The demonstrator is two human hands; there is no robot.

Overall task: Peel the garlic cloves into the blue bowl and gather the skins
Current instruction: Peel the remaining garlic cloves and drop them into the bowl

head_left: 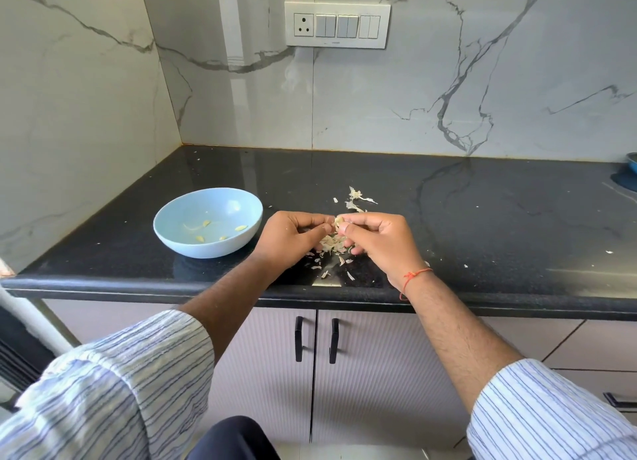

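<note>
The bowl (208,222) is pale blue, holding a few yellowish cloves (220,234). The countertop (482,218) is black and speckled, strewn with off-white skins (356,197). The wall (448,80) is white marble with grey veins. Both sleeves (103,397) are white with thin blue stripes. A wrist thread (412,277) is orange-red.

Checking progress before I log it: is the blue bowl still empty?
No, the blue bowl already holds several peeled cloves on its bottom.

On the table (482,218), the bowl (193,242) sits left of both hands; cloves (220,233) lie in it, skins (331,249) under the hands.
</note>
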